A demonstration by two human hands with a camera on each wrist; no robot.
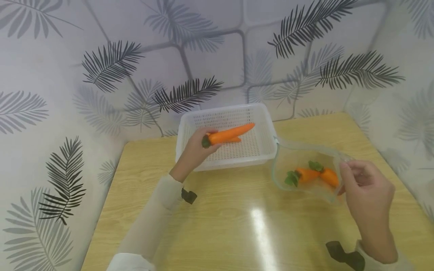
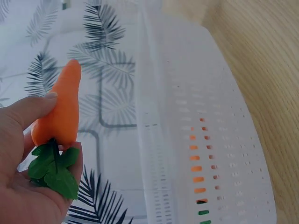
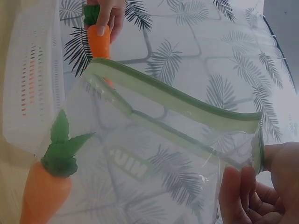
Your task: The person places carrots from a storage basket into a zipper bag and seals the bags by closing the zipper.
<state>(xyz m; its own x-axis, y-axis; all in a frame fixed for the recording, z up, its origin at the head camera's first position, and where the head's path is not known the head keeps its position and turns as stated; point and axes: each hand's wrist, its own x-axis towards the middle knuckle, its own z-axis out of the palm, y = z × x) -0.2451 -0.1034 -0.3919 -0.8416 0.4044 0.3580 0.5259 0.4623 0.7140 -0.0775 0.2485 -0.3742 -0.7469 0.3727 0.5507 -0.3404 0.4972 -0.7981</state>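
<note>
Over the white basket [image 1: 234, 162], my left hand [image 1: 196, 148] grips a carrot [image 1: 230, 133] near its green leafy top; the left wrist view shows this carrot [image 2: 65, 109] between thumb and fingers. Part of another carrot [image 1: 235, 139] shows below it in the head view, and orange shows through the basket's slots in the left wrist view. My right hand [image 1: 367, 190] pinches the edge of a clear zip bag [image 1: 283, 150] with a green rim, its mouth spread apart. Inside the bag lie carrots with leafy tops, one carrot [image 1: 306, 175] beside another carrot [image 1: 329, 177].
A wooden table [image 1: 217, 226] carries the basket at its back edge, with the bag to the basket's right. Behind stands a pale wall covering [image 1: 210, 56] printed with dark leaves. The bag's left corner is close to the basket's right rim.
</note>
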